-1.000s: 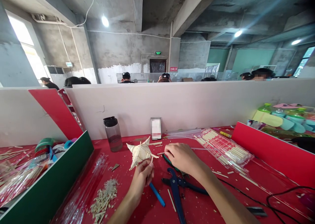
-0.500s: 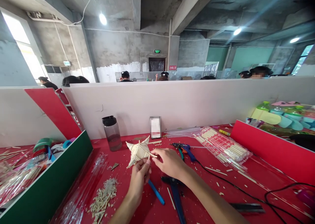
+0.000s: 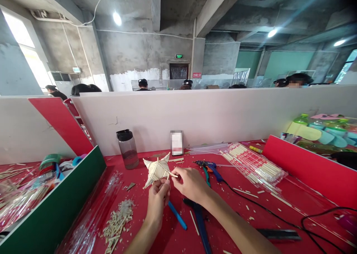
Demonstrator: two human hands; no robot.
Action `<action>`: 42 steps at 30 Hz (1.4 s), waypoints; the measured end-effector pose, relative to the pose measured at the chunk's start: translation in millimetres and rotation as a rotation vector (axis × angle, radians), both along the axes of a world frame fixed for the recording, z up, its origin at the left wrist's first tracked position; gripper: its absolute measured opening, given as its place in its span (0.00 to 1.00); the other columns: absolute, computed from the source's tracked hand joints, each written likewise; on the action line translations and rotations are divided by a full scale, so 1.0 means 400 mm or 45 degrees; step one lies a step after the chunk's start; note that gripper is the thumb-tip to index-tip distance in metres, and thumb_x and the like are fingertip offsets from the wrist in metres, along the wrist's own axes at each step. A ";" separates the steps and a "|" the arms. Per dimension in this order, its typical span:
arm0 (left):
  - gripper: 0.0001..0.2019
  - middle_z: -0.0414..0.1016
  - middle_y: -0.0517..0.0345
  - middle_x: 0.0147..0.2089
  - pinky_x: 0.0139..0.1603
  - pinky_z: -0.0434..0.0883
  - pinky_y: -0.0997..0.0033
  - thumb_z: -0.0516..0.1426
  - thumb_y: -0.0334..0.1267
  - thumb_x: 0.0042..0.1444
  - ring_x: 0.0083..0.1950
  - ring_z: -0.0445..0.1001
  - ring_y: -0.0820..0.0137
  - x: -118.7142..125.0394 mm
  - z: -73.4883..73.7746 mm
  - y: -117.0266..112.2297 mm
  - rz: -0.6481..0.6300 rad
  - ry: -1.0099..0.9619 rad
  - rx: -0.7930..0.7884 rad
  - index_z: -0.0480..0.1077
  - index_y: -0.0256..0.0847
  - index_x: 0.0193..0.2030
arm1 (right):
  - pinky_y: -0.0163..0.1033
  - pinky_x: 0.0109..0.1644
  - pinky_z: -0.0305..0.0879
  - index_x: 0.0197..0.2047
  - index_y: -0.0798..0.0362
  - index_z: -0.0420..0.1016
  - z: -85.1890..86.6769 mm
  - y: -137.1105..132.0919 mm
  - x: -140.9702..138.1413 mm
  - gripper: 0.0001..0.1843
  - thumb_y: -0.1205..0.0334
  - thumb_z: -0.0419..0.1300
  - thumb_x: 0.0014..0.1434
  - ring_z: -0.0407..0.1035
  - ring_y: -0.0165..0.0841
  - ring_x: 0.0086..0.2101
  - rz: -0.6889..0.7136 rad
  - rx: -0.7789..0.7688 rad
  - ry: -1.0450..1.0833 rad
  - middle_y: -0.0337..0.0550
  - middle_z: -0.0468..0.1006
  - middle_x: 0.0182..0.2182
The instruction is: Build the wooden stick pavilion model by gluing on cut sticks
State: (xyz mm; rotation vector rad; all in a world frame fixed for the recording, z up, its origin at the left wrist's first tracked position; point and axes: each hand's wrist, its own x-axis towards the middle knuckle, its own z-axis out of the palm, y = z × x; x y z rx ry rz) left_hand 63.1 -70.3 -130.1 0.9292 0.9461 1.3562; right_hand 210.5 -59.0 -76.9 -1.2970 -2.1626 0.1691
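My left hand point(image 3: 156, 201) is closed round the lower edge of a star made of pale wooden sticks point(image 3: 157, 169) and holds it upright above the red table point(image 3: 240, 224). My right hand point(image 3: 190, 183) pinches a thin stick at the star's right point. A blue glue gun point(image 3: 209, 168) with a black cord lies just right of my right hand. Blue-handled cutters point(image 3: 201, 224) lie beneath my right wrist.
A dark bottle point(image 3: 127, 148) and a small upright card point(image 3: 176, 143) stand by the white partition. Packs of sticks point(image 3: 252, 165) lie to the right, cut stick scraps point(image 3: 117, 224) to the left. A green-sided box point(image 3: 55, 209) stands left, a red one point(image 3: 309, 172) right. Other people sit beyond the partition.
My right hand left the glue gun on the table and came back left to the star, where it now pinches a stick. The left hand kept the star still.
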 end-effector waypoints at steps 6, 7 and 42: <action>0.18 0.62 0.68 0.19 0.16 0.47 0.80 0.66 0.50 0.51 0.16 0.48 0.83 -0.002 0.001 0.001 -0.006 0.008 0.015 0.69 0.37 0.32 | 0.33 0.34 0.54 0.37 0.48 0.73 -0.018 0.006 -0.011 0.04 0.64 0.58 0.64 0.75 0.32 0.32 -0.060 0.018 -0.025 0.37 0.82 0.32; 0.18 0.63 0.68 0.19 0.16 0.47 0.80 0.66 0.50 0.51 0.16 0.49 0.83 -0.002 -0.001 0.003 -0.012 0.012 0.020 0.70 0.37 0.32 | 0.33 0.34 0.54 0.37 0.48 0.73 -0.020 0.007 -0.012 0.04 0.64 0.58 0.64 0.75 0.32 0.32 -0.064 0.017 -0.027 0.37 0.82 0.32; 0.17 0.51 0.73 0.18 0.18 0.44 0.79 0.67 0.49 0.47 0.19 0.43 0.81 -0.024 -0.009 0.021 0.021 -0.073 0.001 0.69 0.38 0.30 | 0.39 0.49 0.69 0.53 0.50 0.74 -0.045 0.017 -0.043 0.14 0.68 0.55 0.65 0.75 0.37 0.44 0.022 0.098 0.140 0.45 0.81 0.45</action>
